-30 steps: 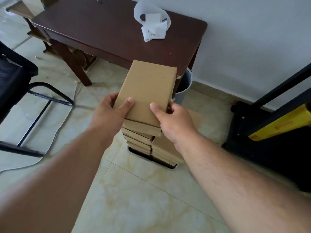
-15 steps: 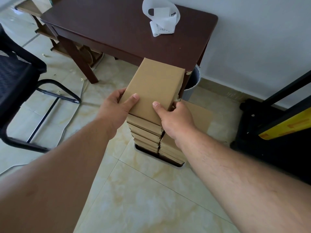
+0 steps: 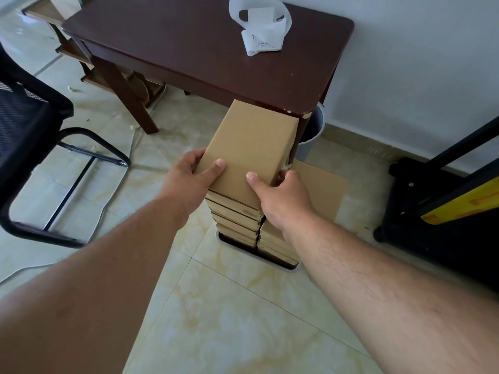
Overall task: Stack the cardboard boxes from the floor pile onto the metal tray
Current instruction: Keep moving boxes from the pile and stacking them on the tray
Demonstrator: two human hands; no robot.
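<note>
— What lies nearest the camera?

— Two bare forearms, both cut off by the bottom edge. They reach out over the pale tiled floor to one cardboard box.

— How do the hands hold it?

— The left hand grips the box's near left corner, thumb on the top face, fingers curled round the side. The right hand grips the near right corner the same way; its fingers go down the far side and are mostly hidden.

— Where is the box?

— On top of the left stack of boxes, which stands on the metal tray. Whether it rests fully on the box beneath I cannot tell; the hands cover the near edge. A second, lower stack stands just beside, partly behind the right wrist.

— How much of the tray shows?

— Only the near rim and a dark strip inside.

— And beyond?

— A flat cardboard sheet on the floor, partly hidden. Then a dark wooden table with a curled white paper, and a grey bin mostly hidden by the table corner. A black chair at left and a black-and-yellow frame at right are both cut off.
</note>
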